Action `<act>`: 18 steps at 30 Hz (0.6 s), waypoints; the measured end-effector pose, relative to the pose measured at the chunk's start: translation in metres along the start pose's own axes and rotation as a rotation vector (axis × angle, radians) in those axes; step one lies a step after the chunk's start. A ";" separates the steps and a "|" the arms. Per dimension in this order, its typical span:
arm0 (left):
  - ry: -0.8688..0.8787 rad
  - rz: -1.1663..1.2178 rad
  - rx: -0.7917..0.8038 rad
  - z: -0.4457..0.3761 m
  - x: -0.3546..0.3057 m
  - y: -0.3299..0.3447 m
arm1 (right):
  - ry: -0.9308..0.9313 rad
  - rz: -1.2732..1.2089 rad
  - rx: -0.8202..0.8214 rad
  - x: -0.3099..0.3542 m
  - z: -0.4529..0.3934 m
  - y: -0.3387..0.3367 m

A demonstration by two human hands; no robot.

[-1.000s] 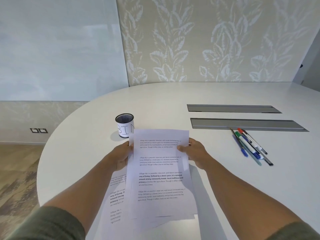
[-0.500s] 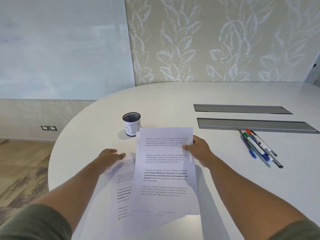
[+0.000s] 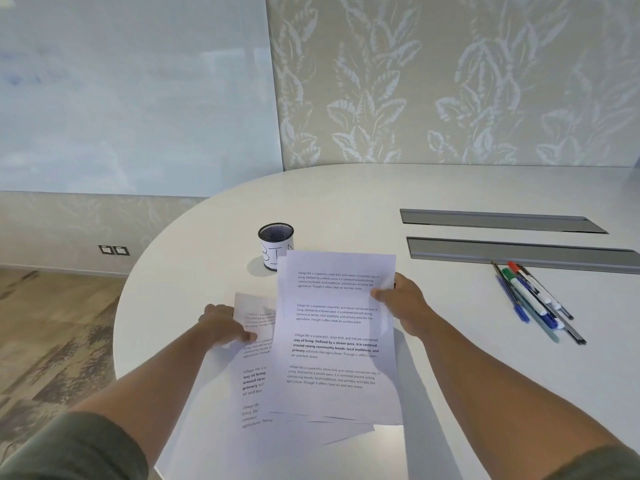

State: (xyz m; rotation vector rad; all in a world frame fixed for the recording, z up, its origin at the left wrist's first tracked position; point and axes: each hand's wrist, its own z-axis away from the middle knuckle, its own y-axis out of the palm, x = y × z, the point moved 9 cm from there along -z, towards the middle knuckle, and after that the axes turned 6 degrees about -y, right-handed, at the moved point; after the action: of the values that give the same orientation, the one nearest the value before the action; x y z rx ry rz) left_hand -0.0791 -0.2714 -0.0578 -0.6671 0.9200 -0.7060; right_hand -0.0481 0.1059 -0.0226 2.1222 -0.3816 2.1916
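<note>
**Two hands and a lot of paper**

Head view: The right hand (image 3: 401, 303) holds a stack of papers (image 3: 336, 341) by its right edge. The thumb sits on top of the first page and the fingers are tucked behind it. The stack is lifted a little and tilts toward the person. It hangs over the near part of the white table (image 3: 346, 202). The pages have small blocks of black words on them.

The left hand (image 3: 220, 325) is just to the left of the stack. Its thumb lies on one sheet (image 3: 254, 375) that is spread on the table. Part of this sheet is hidden under the stack, and its far end bends up a bit. The fingers are bent, but I cannot tell if they grip the sheet or only touch it.

A black mesh cup (image 3: 275, 244) with a white label stands just behind the stack. A bunch of pens (image 3: 533, 299) lies well off to the right. Two long grey slots (image 3: 498, 221) are set into the table behind the pens.
</note>
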 end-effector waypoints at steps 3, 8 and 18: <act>0.086 0.156 0.017 -0.003 -0.008 0.002 | 0.032 -0.069 0.007 -0.002 0.001 0.000; 0.163 0.558 0.103 0.003 -0.027 0.008 | 0.068 -0.100 0.014 -0.004 0.002 -0.002; 0.278 0.922 0.251 0.032 -0.083 0.020 | 0.046 -0.248 -0.094 -0.001 0.000 -0.010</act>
State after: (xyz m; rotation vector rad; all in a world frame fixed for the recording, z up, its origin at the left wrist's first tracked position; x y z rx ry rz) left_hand -0.0808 -0.1883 -0.0203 0.1168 1.2303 -0.0704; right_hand -0.0458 0.1160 -0.0222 1.9492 -0.2010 2.0377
